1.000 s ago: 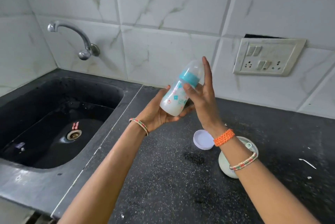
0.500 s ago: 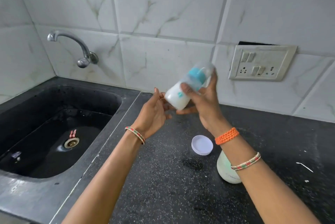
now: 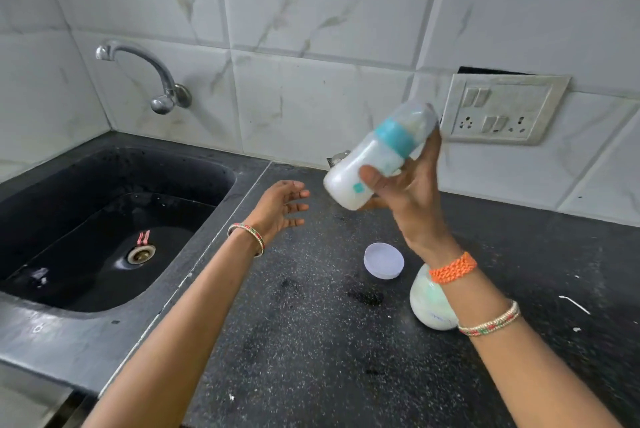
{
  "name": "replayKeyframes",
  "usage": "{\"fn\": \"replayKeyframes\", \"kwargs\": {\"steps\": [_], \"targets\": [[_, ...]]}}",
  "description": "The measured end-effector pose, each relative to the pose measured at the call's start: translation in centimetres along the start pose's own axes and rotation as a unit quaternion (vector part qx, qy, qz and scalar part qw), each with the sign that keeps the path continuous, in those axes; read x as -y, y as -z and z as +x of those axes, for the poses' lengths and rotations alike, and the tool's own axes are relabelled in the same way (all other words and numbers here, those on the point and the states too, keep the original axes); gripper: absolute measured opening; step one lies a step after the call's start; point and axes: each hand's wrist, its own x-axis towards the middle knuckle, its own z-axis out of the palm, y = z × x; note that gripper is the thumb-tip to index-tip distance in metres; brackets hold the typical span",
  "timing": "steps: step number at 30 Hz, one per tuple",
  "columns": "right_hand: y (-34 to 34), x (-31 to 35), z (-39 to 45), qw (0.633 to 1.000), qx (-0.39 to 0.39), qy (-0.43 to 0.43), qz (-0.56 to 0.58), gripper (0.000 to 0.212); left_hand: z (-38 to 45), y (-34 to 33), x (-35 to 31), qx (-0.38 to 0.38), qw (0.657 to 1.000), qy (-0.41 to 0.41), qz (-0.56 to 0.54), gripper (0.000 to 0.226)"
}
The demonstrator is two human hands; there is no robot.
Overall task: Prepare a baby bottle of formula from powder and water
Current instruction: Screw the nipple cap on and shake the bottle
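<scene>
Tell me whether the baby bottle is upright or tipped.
Tipped. The right hand holds the baby bottle slanted in the air, its clear cap up-right, its white-filled base down-left.

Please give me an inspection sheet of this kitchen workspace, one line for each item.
Surface: black speckled counter, with dark smears and small white specks.
Job's things: baby bottle tilted, teal collar and clear cap on, milky liquid inside; pale green container and white lid on the counter.
Clutter: thin white scrap at right.
Hands: right hand grips the bottle; left hand open, apart from it.
Cables: nothing seen.
Surroundings: black sink, wall tap, switch and socket plate, marble tiles.
</scene>
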Motion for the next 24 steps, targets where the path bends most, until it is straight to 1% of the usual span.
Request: {"fn": "replayKeyframes", "kwargs": {"steps": [2, 3, 4, 6, 7, 10, 11, 13, 14, 15, 17, 18, 19, 21, 22, 23, 24], "targets": [[0.8, 0.2, 0.3, 0.996, -0.068, 0.027, 0.06, 0.102, -0.1, 0.0, -0.3, 0.001, 1.0, -0.008, 0.003, 0.01], [1.2, 0.3, 0.7, 0.992, -0.086, 0.033, 0.089, 0.099, -0.1, -0.1, -0.4, 0.0, 1.0, -0.012, -0.006, 0.01], [1.2, 0.5, 0.8, 0.994, -0.07, 0.025, 0.082, 0.098, -0.1, -0.2, -0.6, 0.0, 1.0, -0.016, -0.015, 0.01], [0.7, 0.5, 0.0, 1.0, 0.022, -0.008, 0.009, 0.102, -0.2, -0.5, -0.7, 0.009, 1.0, -0.014, -0.015, 0.01], [0.5, 0.1, -0.3, 0.999, 0.032, -0.014, -0.002, 0.103, -0.3, -0.7, -0.9, 0.014, 1.0, -0.014, -0.012, 0.01], [0.8, -0.5, -0.5, 0.989, -0.07, -0.014, 0.133, 0.098, -0.5, -0.9, -1.4, 0.027, 0.999, -0.03, -0.029, 0.011], [0.7, -0.5, -0.6, 0.988, -0.065, -0.024, 0.14, 0.096, -0.7, -1.0, -1.7, 0.031, 0.998, -0.033, -0.035, 0.012], [0.4, -0.4, -1.2, 0.998, 0.019, -0.043, 0.047, 0.099, -1.0, -1.4, -2.4, 0.037, 0.998, -0.035, -0.021, 0.012], [0.3, -0.2, -1.7, 0.999, 0.034, -0.038, 0.015, 0.1, -1.2, -1.7, -2.7, 0.038, 0.999, -0.035, -0.013, 0.012], [0.1, 0.0, -1.7, 0.999, 0.006, -0.03, 0.031, 0.099, -1.4, -2.0, -3.0, 0.038, 0.998, -0.038, -0.013, 0.012], [0.1, 0.4, -0.9, 0.984, -0.111, -0.003, 0.136, 0.093, -1.7, -2.3, -3.3, 0.041, 0.998, -0.05, -0.028, 0.01], [0.2, 0.4, -0.6, 0.978, -0.137, 0.01, 0.157, 0.092, -1.9, -2.4, -3.4, 0.046, 0.997, -0.054, -0.031, 0.01], [0.1, 0.5, -0.5, 0.983, -0.119, 0.013, 0.142, 0.095, -2.0, -2.4, -3.4, 0.052, 0.997, -0.053, -0.028, 0.01], [0.0, 0.5, -0.9, 1.0, 0.006, -0.003, 0.02, 0.099, -1.8, -2.6, -3.3, 0.058, 0.997, -0.051, -0.016, 0.01], [0.0, 0.6, -1.2, 0.999, 0.044, -0.003, -0.021, 0.098, -1.8, -2.7, -3.3, 0.056, 0.997, -0.05, -0.013, 0.01], [-0.1, 0.6, -1.0, 0.999, 0.036, 0.004, -0.013, 0.094, -1.8, -2.7, -3.2, 0.054, 0.997, -0.05, -0.02, 0.01], [-0.1, 0.7, -0.6, 0.999, -0.012, 0.017, 0.035, 0.089, -1.7, -2.7, -3.1, 0.055, 0.997, -0.054, -0.03, 0.01]]}}
